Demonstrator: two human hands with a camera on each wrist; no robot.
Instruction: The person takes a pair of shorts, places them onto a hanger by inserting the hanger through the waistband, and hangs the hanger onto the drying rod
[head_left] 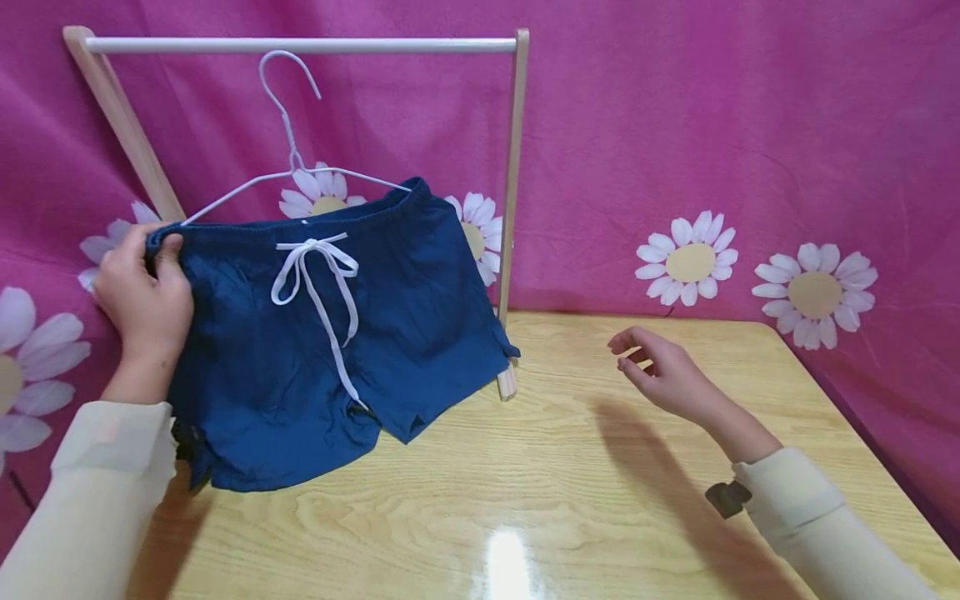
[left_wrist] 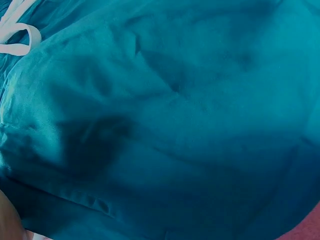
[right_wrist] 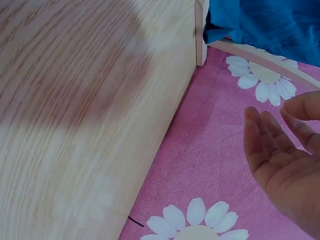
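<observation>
Navy blue shorts (head_left: 247,350) with a white drawstring bow (head_left: 315,250) hang spread on a white wire hanger (head_left: 288,125). My left hand (head_left: 150,292) pinches the waistband's left corner, thumb in front, at the hanger's end. The hanger's hook is below the rack's white bar (head_left: 300,45) and apart from it. Blue cloth of the shorts (left_wrist: 165,125) fills most of the left wrist view. Over the table on the right, my right hand (head_left: 667,371) holds nothing, its fingers loosely bent; the right wrist view shows the same hand (right_wrist: 285,150) away from the shorts.
A small rack with wooden side posts (head_left: 513,167) stands at the table's back left, behind the shorts. The wood-grain table (head_left: 525,475) spreads below both hands. A pink cloth with white daisies (head_left: 690,262) covers the wall behind.
</observation>
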